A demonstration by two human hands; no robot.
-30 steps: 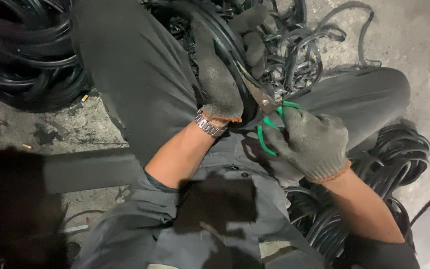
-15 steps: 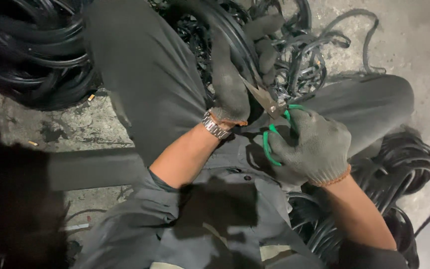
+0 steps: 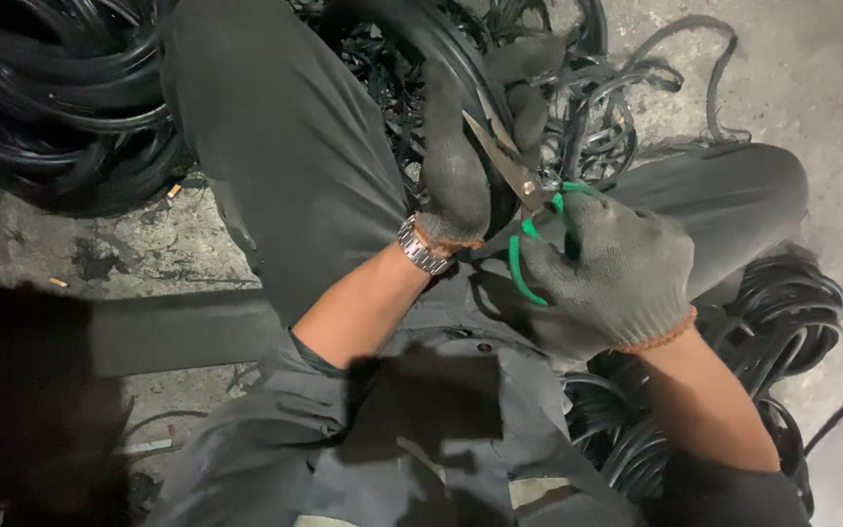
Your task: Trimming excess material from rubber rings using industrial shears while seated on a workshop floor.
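My right hand (image 3: pixel 617 278), in a grey knit glove, grips green-handled scissors (image 3: pixel 529 210) whose blades stand apart and point up and left. My left hand (image 3: pixel 456 171), gloved too and with a metal wristwatch (image 3: pixel 420 246) at the wrist, holds a black rubber strip (image 3: pixel 441 49) that curves up between my knees. The blades lie right beside that strip, close to my left fingers. Both hands work over my lap, between my grey-trousered legs.
A big coil of black rubber rings (image 3: pixel 41 107) lies at the upper left on the concrete floor (image 3: pixel 139 244). Loose cut strips (image 3: pixel 636 88) pile up ahead of my knees. More black coils (image 3: pixel 782 322) sit by my right leg.
The scissor blades have come apart wider and shifted a little up and right. My left hand has kept its hold on the strip.
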